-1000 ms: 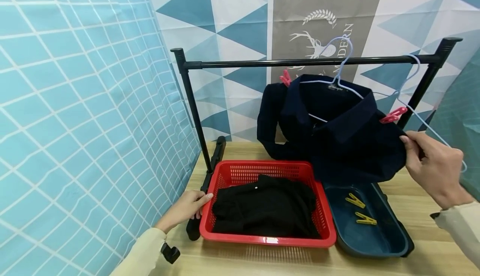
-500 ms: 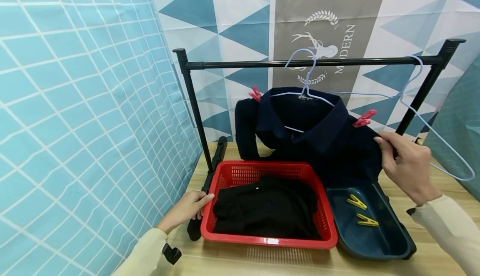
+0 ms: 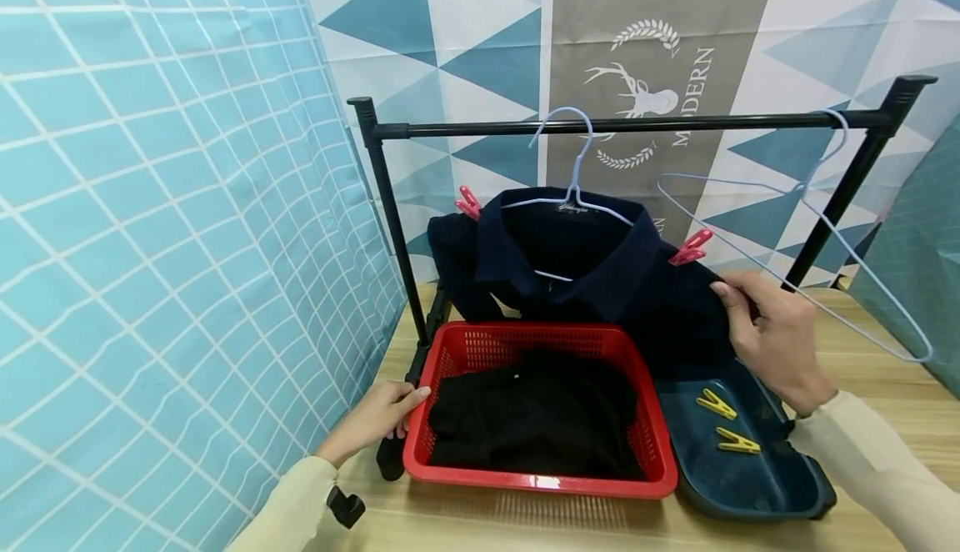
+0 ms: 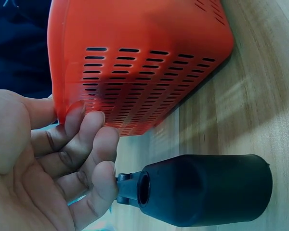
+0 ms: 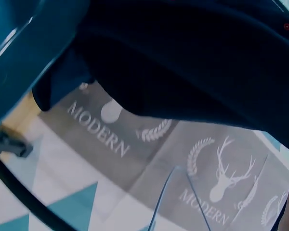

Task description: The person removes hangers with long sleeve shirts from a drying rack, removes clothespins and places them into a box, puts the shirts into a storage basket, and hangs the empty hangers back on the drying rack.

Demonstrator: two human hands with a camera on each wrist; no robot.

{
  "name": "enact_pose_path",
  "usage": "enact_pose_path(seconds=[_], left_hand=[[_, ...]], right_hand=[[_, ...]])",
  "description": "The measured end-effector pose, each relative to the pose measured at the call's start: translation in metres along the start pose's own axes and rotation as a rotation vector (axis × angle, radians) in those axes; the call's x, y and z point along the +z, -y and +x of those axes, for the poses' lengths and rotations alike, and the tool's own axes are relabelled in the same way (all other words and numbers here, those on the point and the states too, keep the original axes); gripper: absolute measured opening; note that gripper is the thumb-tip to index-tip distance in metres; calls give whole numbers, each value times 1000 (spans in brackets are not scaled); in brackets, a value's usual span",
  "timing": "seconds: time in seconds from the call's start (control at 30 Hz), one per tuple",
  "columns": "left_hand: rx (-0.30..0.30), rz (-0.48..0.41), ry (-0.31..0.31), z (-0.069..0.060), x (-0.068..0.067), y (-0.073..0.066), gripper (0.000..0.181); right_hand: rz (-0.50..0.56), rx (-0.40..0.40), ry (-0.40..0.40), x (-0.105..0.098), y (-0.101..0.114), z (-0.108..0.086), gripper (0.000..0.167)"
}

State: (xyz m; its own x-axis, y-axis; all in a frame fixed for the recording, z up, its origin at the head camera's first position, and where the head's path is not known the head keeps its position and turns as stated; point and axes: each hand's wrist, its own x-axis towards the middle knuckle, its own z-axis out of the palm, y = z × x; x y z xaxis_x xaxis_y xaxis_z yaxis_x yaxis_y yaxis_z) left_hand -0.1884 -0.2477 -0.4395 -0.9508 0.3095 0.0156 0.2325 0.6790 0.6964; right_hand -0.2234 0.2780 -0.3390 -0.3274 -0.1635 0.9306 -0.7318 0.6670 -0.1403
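A dark navy collared shirt (image 3: 645, 285) hangs on a light-blue wire hanger (image 3: 576, 177) hooked over the black rack's bar. Pink clothespins (image 3: 691, 248) pinch it at both shoulders. My right hand (image 3: 776, 335) pinches the shirt's right-side sleeve between thumb and fingers; in the right wrist view that hand shows only at the edge, beside dark cloth (image 5: 192, 62). My left hand (image 3: 375, 419) grips the left rim of the red plastic basket (image 3: 540, 482), thumb on top and fingers against the outer wall. Inside lies a folded black garment (image 3: 532, 419) with a small white button.
Right of the basket stands a dark blue tray (image 3: 750, 485) with two yellow clothespins (image 3: 738, 442). A bare wire hanger (image 3: 862, 260) hangs at the bar's right end. The black rack (image 3: 480, 129) spans the wooden table (image 3: 885, 335), its left foot beside my left hand.
My right hand has moved left along with the shirt, and its hanger has slid left on the bar. The bare hanger has swung. My left hand stays on the basket rim.
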Motion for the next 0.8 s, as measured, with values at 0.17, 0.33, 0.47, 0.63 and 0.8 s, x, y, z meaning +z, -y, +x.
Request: enact_pose_path(seconds=[0.17,0.33,0.47,0.63,0.8], left_hand=[[3,-9,3,1,1,0,47],[-3,-3,-2,1,1,-1,47],[-6,7,-13,1,1,-1,47],[-28,-5,-15,1,1,-1,47],[-31,-17,-17,0,2,0,48]], right_hand=[[57,26,33,4,6,-3,26],[90,80,105,3,16,-8,8],[107,132,149,1,24,-13,21],[161,168,198,-3,31,-19,22],[228,170,224,-8,36,-21,24]])
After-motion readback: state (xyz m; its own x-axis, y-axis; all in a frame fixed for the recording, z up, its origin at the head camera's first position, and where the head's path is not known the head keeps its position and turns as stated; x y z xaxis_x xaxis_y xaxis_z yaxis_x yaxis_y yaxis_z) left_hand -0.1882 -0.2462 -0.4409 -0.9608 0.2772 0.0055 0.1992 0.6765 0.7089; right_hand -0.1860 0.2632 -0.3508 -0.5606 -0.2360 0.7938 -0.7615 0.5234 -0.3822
